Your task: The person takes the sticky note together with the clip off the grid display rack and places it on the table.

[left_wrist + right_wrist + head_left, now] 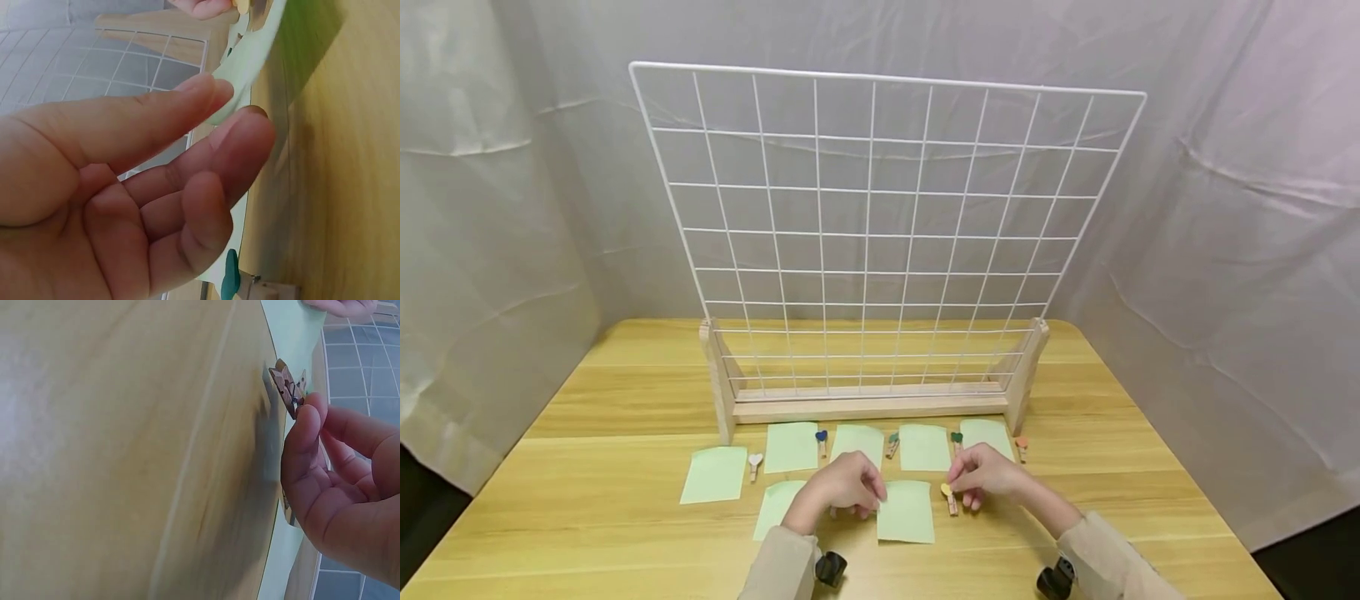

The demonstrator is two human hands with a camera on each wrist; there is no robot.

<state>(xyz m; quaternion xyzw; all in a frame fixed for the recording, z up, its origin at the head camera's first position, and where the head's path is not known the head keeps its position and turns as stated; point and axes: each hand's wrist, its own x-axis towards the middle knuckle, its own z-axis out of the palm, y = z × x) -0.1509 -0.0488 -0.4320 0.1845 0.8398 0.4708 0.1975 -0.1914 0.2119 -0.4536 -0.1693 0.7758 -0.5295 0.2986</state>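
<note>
In the head view, my left hand (848, 482) pinches the left edge of a pale green sticky note (907, 515). From the left wrist, that note (253, 62) appears raised off the wood, thumb and a finger at its edge. My right hand (988, 472) holds a small wooden clothespin with a yellow heart (951, 503), just right of the note. The right wrist view shows fingertips and thumb on one end of the clothespin (285, 389). Beneath the left hand lies another clothespin with a teal heart (231, 275), mostly covered in the head view.
A white wire grid (868, 192) stands upright in a wooden base (872, 407) behind the hands. Several green notes (715, 475) lie before it, with heart clothespins in white (755, 465), blue (822, 440), green and orange (1022, 447) beside them. Grey cloth surrounds the wooden table (587, 517).
</note>
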